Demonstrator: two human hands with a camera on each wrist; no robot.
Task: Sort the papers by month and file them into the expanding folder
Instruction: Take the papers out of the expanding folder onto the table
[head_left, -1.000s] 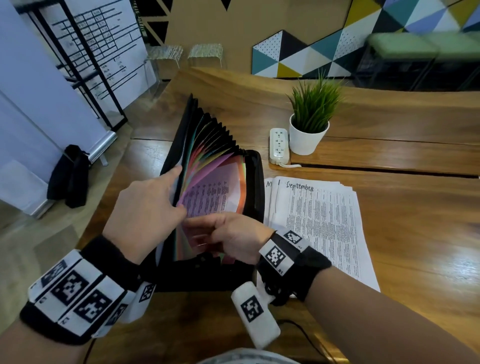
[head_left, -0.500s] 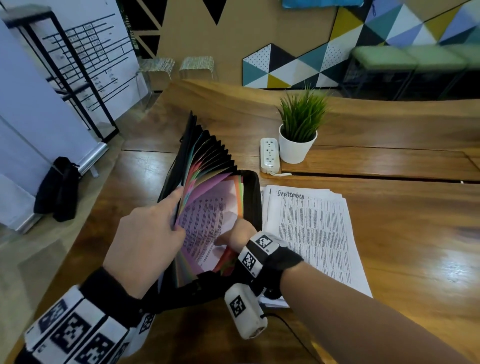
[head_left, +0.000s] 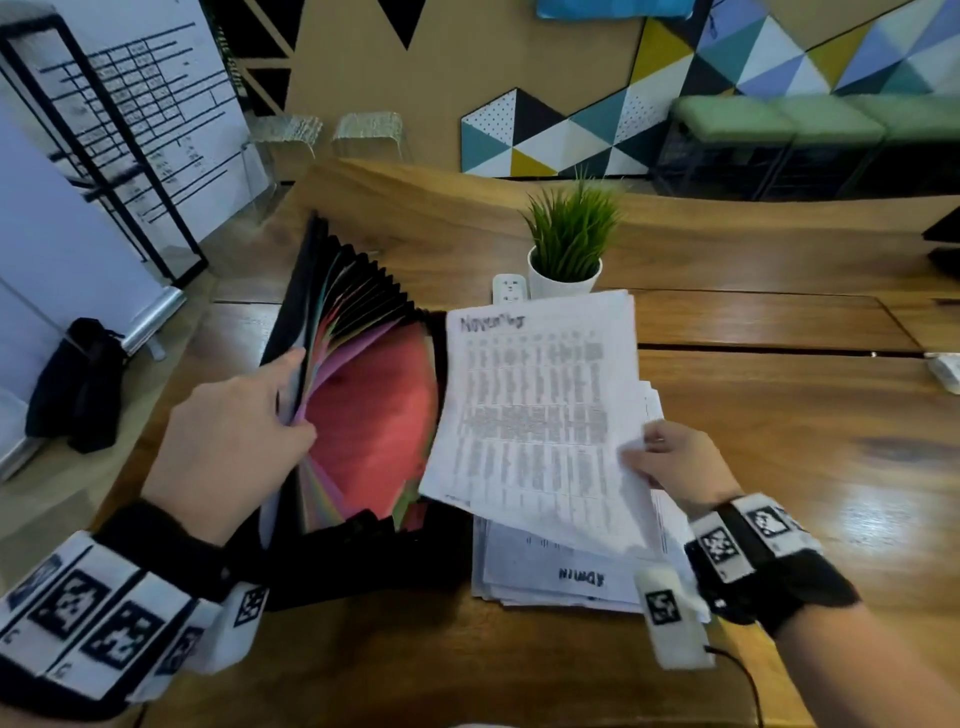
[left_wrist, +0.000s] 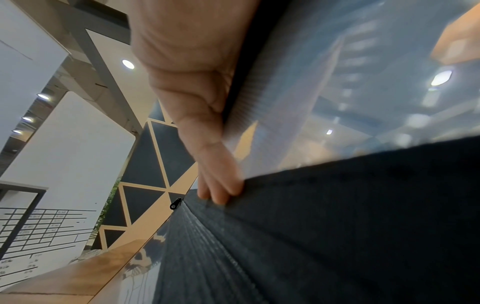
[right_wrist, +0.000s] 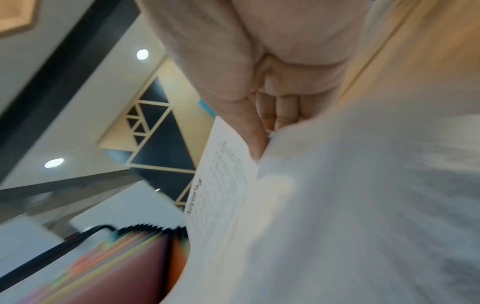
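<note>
A person sorts papers at a wooden table (head_left: 779, 467), where a black expanding folder (head_left: 291, 322) stands fanned open at the left of the work area, its coloured dividers (head_left: 374, 415) spread to show a wide red pocket. The left hand (head_left: 228, 441) reaches into the folder from the near side, its fingers (left_wrist: 221, 185) curled over a bunch of dividers and pulling them back toward the black cover; the left wrist view shows those fingertips clamped over the edge of a translucent sheet against the dark ribbed fabric, a small zip pull (left_wrist: 176, 203) just beyond them. The right hand (head_left: 680, 462) pinches a printed sheet (head_left: 530, 431) by its right edge, thumb on top and fingers folded beneath, and holds it lifted and tilted just beside the folder's open pockets, its left edge overlapping the folder's right rim. A handwritten heading at the top of the sheet is blurred but seems to read November. Under the raised sheet lies a stack of papers (head_left: 561, 577), flat on the table to the right of the folder. Behind the papers stand a small potted plant (head_left: 569, 249) in a white pot and, touching or just beside it, a white power strip (head_left: 509, 288). A patterned wall of coloured triangles (head_left: 571, 135) fills the background.
</note>
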